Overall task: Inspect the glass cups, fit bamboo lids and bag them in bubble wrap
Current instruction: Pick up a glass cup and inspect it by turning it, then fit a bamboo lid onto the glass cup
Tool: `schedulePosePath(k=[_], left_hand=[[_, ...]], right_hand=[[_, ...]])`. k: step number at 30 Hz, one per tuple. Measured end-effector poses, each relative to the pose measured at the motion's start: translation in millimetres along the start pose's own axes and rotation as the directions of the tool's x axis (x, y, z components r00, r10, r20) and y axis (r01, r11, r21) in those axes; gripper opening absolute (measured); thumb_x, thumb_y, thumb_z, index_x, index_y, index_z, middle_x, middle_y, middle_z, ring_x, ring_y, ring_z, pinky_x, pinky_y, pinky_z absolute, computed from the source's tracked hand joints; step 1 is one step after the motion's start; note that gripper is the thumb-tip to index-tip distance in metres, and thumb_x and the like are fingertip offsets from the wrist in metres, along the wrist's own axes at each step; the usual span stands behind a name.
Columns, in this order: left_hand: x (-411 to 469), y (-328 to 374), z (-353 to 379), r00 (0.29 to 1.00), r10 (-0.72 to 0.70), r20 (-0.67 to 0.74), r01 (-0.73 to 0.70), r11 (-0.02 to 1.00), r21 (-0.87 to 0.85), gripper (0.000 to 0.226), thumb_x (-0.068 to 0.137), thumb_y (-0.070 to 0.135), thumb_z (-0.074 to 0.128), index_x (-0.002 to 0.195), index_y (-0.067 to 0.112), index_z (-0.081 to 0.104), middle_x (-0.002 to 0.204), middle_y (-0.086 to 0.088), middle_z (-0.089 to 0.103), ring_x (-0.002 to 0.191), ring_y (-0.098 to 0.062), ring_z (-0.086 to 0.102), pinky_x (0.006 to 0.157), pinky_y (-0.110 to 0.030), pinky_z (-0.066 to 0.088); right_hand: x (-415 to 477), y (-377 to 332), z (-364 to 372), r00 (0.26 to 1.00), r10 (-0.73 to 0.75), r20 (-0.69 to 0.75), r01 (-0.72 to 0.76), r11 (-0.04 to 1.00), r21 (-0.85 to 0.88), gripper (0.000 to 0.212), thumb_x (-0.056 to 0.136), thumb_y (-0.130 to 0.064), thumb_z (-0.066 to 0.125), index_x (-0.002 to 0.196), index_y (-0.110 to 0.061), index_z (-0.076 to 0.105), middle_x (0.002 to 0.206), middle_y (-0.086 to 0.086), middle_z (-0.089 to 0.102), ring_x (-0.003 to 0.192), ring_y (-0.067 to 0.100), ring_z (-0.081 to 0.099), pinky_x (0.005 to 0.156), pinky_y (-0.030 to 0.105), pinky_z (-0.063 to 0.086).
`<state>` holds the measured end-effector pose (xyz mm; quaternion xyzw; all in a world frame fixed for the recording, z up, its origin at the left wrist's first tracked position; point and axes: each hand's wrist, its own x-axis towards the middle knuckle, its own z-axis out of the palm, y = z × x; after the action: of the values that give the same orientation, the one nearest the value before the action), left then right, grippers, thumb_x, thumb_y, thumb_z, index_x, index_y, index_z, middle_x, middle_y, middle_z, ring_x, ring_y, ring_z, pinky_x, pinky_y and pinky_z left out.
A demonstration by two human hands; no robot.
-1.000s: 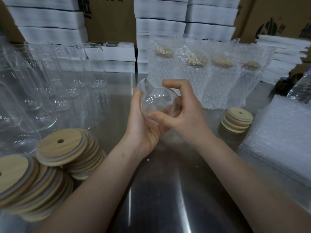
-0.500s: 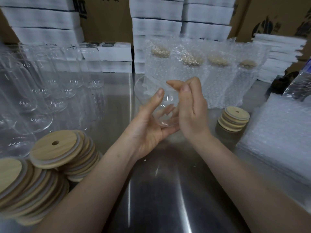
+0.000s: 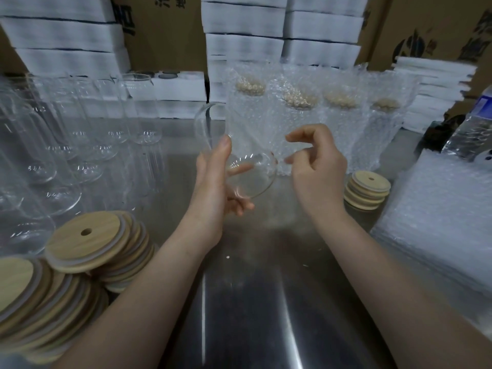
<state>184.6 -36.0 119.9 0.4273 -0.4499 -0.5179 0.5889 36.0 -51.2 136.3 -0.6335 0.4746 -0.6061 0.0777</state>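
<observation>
The steel table (image 3: 253, 302) runs under the glass cup (image 3: 247, 177) you hold, a work surface with supplies ringed around that cup so each step is one reach away. Right of the cup lies the flat pile of bubble-wrap bags (image 3: 439, 217), probably staged for the last step. Left of the cup stand the bare glass cups (image 3: 80, 150), upright and unlidded, waiting for inspection. Behind the cup stands the row of bagged cups (image 3: 300, 115), lids showing through the wrap (finished work, parked out of the way). Below and left of the cup slumps the big heap of bamboo lids (image 3: 85, 246); a small lid stack (image 3: 368, 190) sits right of it, near your free hand.

The cup itself is off the table and tilted, base toward you and mouth away, which lets you check the bottom and wall. Your left hand (image 3: 215, 193) grips it, thumb lying up the wall and fingers curled under the base. Your right hand (image 3: 316, 169) holds nothing, fingers loosely bent just right of the base; whether a fingertip brushes the glass I cannot tell.
</observation>
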Motion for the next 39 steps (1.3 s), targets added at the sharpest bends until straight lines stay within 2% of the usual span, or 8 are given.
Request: schedulePosePath(k=[3, 5, 7, 12, 19, 30, 35, 39], left_hand=[[0, -6, -3, 0.976, 0.174, -0.13, -0.148, 0.971, 0.189, 0.103, 0.06, 0.078, 0.051, 0.145, 0.026, 0.026, 0.099, -0.009, 0.068, 0.047, -0.012, 0.059, 0.044, -0.024, 0.045], [0, -11, -5, 0.96, 0.227, -0.164, -0.17, 0.939, 0.299, 0.114, 0.065, 0.079, 0.052, 0.155, 0.034, -0.002, 0.117, -0.008, 0.065, 0.091, -0.012, 0.07, 0.079, -0.033, 0.056], [1, -12, -8, 0.934, 0.3, -0.196, -0.202, 0.893, 0.403, 0.117, 0.067, 0.08, 0.052, 0.154, 0.036, -0.013, 0.137, 0.027, 0.039, 0.12, 0.015, 0.047, 0.106, -0.029, 0.037], [1, -13, -18, 0.881, 0.361, -0.305, -0.121, 0.796, 0.593, 0.115, 0.073, 0.067, 0.068, 0.148, 0.046, -0.016, 0.143, -0.005, 0.05, 0.123, -0.028, 0.057, 0.1, -0.045, 0.042], [7, -11, -29, 0.834, 0.423, -0.355, -0.005, 0.649, 0.761, 0.118, 0.076, 0.053, 0.075, 0.153, 0.036, -0.013, 0.153, -0.006, 0.042, 0.121, -0.04, 0.055, 0.094, -0.051, 0.043], [10, -15, -33, 0.836, 0.428, -0.344, 0.044, 0.573, 0.818, 0.119, 0.077, 0.04, 0.08, 0.155, 0.03, -0.009, 0.155, -0.006, 0.038, 0.127, -0.046, 0.04, 0.101, -0.053, 0.036], [10, -15, -30, 0.829, 0.439, -0.347, 0.05, 0.559, 0.828, 0.121, 0.076, 0.034, 0.083, 0.157, 0.021, -0.007, 0.157, -0.014, 0.03, 0.133, -0.045, 0.036, 0.106, -0.051, 0.031], [4, -9, -23, 0.802, 0.469, -0.37, 0.043, 0.572, 0.819, 0.124, 0.073, 0.033, 0.085, 0.157, 0.016, -0.005, 0.159, -0.02, 0.017, 0.144, -0.037, 0.021, 0.115, -0.048, 0.02]], right_hand=[[12, 13, -13, 0.992, 0.035, -0.119, -0.067, 0.961, -0.268, 0.027, 0.082, -0.008, 0.043, 0.1, -0.013, 0.062, 0.097, -0.005, 0.062, 0.092, 0.025, 0.061, 0.086, 0.036, 0.042], [20, 25, -22, 0.987, 0.098, -0.126, -0.148, 0.859, -0.49, 0.028, 0.084, -0.009, 0.049, 0.109, -0.011, 0.062, 0.114, 0.007, 0.061, 0.111, 0.032, 0.054, 0.1, 0.044, 0.035], [25, 35, -29, 0.964, 0.236, -0.121, -0.256, 0.717, -0.648, 0.035, 0.086, -0.016, 0.054, 0.121, -0.014, 0.058, 0.137, 0.014, 0.048, 0.131, 0.035, 0.039, 0.109, 0.046, 0.024], [29, 55, -39, 0.856, 0.507, -0.102, -0.378, 0.48, -0.791, 0.052, 0.087, -0.031, 0.059, 0.135, -0.014, 0.046, 0.148, 0.023, 0.03, 0.137, 0.041, 0.025, 0.112, 0.051, 0.018], [32, 65, -41, 0.78, 0.616, -0.109, -0.414, 0.378, -0.828, 0.041, 0.093, -0.022, 0.05, 0.134, -0.019, 0.047, 0.146, 0.019, 0.033, 0.136, 0.038, 0.027, 0.109, 0.05, 0.021], [31, 49, -37, 0.949, 0.301, -0.096, -0.292, 0.721, -0.628, 0.039, 0.09, -0.019, 0.055, 0.129, -0.016, 0.059, 0.134, 0.017, 0.048, 0.128, 0.039, 0.04, 0.106, 0.047, 0.029], [20, 31, -16, 0.956, 0.294, 0.021, -0.288, 0.946, -0.149, 0.03, 0.091, -0.021, 0.057, 0.12, -0.021, 0.065, 0.112, 0.003, 0.065, 0.107, 0.018, 0.058, 0.098, 0.036, 0.044], [13, 23, 2, 0.891, 0.441, 0.104, -0.453, 0.857, 0.245, 0.019, 0.092, -0.018, 0.059, 0.105, -0.025, 0.07, 0.088, -0.017, 0.064, 0.074, -0.013, 0.057, 0.076, 0.015, 0.044]])
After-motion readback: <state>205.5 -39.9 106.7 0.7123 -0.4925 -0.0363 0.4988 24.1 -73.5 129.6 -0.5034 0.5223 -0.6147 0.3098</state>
